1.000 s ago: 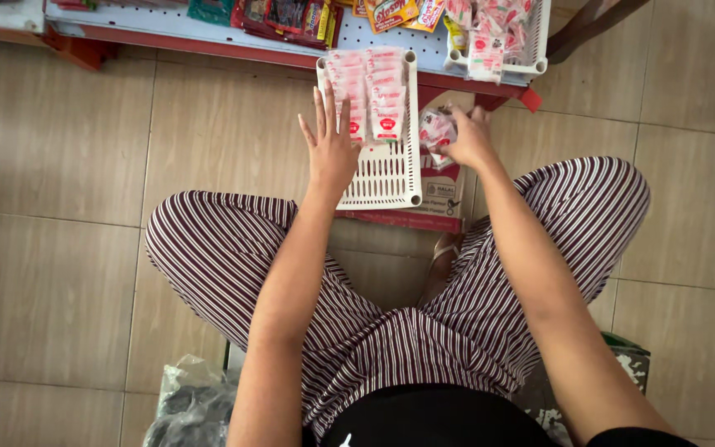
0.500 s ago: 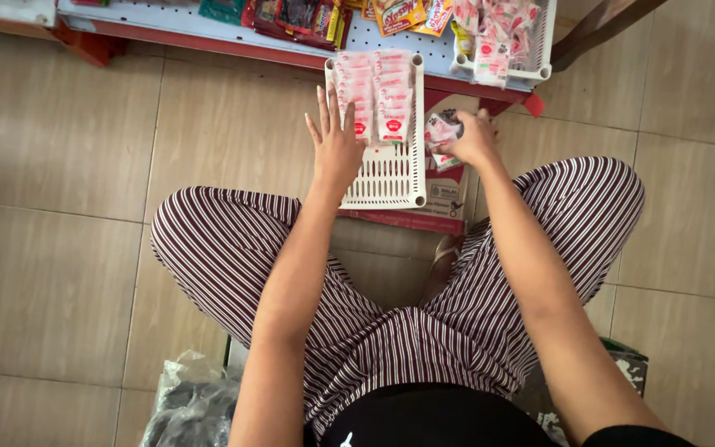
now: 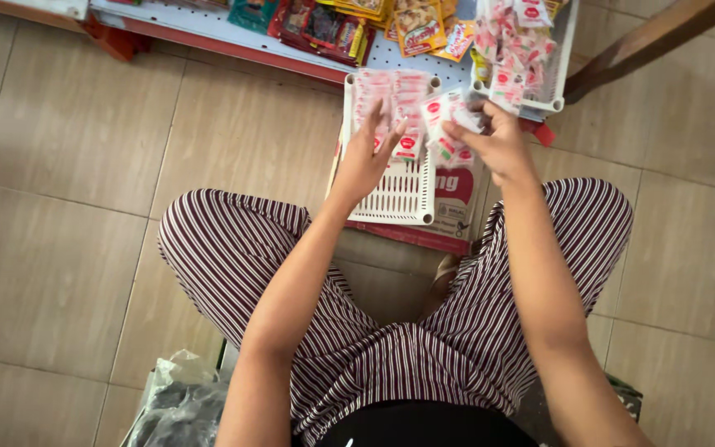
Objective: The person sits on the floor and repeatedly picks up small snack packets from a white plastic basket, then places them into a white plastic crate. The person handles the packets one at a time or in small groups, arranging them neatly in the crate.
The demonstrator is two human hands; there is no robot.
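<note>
Gripping a bunch of red-and-white sachets (image 3: 448,124), your right hand (image 3: 502,149) hovered just right of the white slotted tray (image 3: 395,194); your left hand (image 3: 366,161) lay spread, holding nothing, on it.

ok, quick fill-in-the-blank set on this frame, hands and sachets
1. The right hand holds a bunch of small ____ sachets.
2. The left hand rests over the white slotted ____.
3. The person's trousers are ____.

Missing words: pink; basket; striped
</note>
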